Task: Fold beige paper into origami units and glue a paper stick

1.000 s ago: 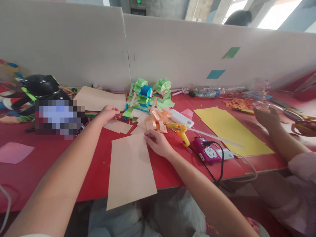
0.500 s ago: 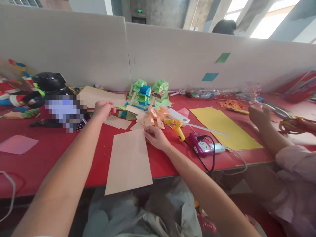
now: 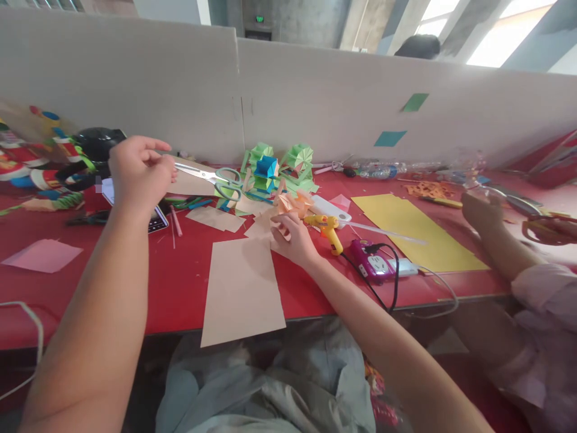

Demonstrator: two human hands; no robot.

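My left hand (image 3: 142, 171) is raised over the left side of the table. Its fingers pinch the blade end of a pair of scissors (image 3: 205, 175), whose green-grey handles point right. My right hand (image 3: 295, 239) rests at the top right corner of a beige paper sheet (image 3: 243, 291), fingers curled together. Whether it grips a piece of paper is hidden. The sheet lies flat and overhangs the table's front edge. Just beyond my right hand sit folded peach paper pieces (image 3: 293, 203) and beige scraps (image 3: 216, 219). Green and blue folded paper shapes (image 3: 267, 168) stand behind.
Right of my right hand lie a yellow glue gun (image 3: 327, 228), a purple power socket (image 3: 372, 261) with cords, and yellow paper (image 3: 419, 234). A co-worker's hands (image 3: 484, 210) hold scissors at far right. A phone (image 3: 157, 219) and pink paper (image 3: 42, 255) are left.
My left hand has lifted up and left, and the scissors now show in its fingers. My right hand has shifted slightly up and right in view. The camera view has shifted slightly.
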